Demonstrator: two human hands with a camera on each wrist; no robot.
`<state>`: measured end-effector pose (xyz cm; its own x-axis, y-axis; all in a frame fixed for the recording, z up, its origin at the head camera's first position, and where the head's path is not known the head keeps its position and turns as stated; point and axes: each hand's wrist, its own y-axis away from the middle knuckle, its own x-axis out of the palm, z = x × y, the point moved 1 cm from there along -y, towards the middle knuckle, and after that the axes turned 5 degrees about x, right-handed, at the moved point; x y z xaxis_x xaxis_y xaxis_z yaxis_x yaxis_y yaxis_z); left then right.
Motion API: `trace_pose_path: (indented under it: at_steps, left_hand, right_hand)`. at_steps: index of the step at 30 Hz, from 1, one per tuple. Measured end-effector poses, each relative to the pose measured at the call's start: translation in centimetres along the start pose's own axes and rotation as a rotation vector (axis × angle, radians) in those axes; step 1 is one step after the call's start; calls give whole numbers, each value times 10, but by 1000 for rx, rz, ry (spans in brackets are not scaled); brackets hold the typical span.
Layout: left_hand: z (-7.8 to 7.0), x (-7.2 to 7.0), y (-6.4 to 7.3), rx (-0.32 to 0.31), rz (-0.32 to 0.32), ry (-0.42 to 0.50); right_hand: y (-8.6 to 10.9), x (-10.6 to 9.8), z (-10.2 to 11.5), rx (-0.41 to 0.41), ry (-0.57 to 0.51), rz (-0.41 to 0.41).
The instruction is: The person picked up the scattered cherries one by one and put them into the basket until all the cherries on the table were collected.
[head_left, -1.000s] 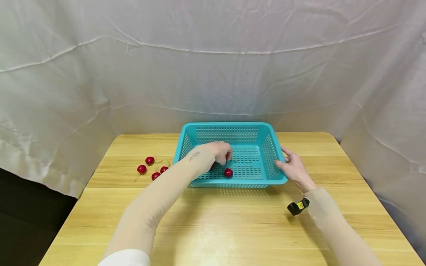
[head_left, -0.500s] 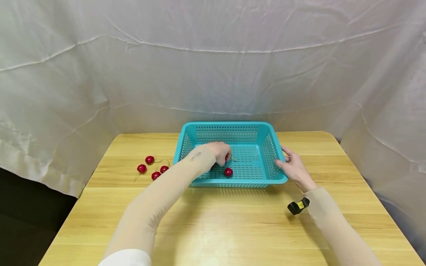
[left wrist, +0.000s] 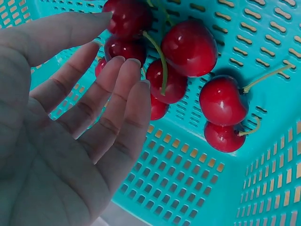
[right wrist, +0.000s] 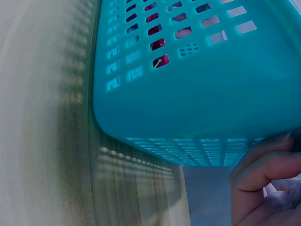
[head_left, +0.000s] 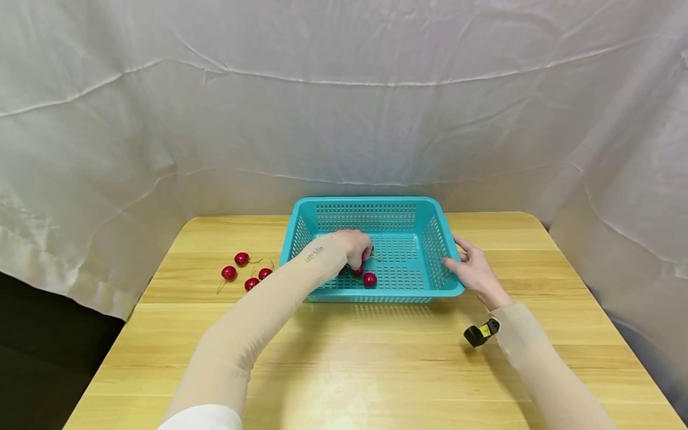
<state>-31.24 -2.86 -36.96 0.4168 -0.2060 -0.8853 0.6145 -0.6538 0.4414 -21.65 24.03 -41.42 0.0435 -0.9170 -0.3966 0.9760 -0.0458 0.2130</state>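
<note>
My left hand (head_left: 352, 246) is inside the turquoise plastic basket (head_left: 376, 294), over several red cherries. In the left wrist view, the left hand (left wrist: 84, 108) has its fingers loosely extended with space between thumb and fingers. Its thumb tip overlaps a cherry (left wrist: 129, 19) at the top, and other stemmed cherries, such as one cherry (left wrist: 223, 100) to the right, lie on the basket floor. My right hand (head_left: 475, 272) holds the basket's right rim, thumb at the edge and fingers outside. The right wrist view shows curled fingers (right wrist: 263, 169) at that rim.
Several cherries with stems, among them one cherry (head_left: 242, 259), lie on the wooden table (head_left: 344, 364) left of the basket. Pale cloth (head_left: 344, 131) hangs behind and on both sides. A black device (head_left: 481, 333) is on the right wrist.
Beneath the left hand a cherry has come into view, beside another that has shifted slightly right. The left fingers have loosened; the right hand and basket stay put.
</note>
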Motion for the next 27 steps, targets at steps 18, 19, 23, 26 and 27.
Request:
trace_pose_path:
  at_steps: [18,19,23,26,27]
  left_hand:
    - [21,-24,15,29,-62,140]
    - [23,-26,18,35,-73,146]
    - [31,-35,28,40,-126,189]
    - [40,-41,37,38,-175,225]
    - [43,-43,40,38,-193,239]
  right_hand:
    - [-2,2,1,-3,-8,5]
    - [-3,2,1,-2,-8,6]
    - [-3,2,0,3,-3,11]
    - [-4,1,0,4,2,12]
    - [-4,1,0,5,1,13]
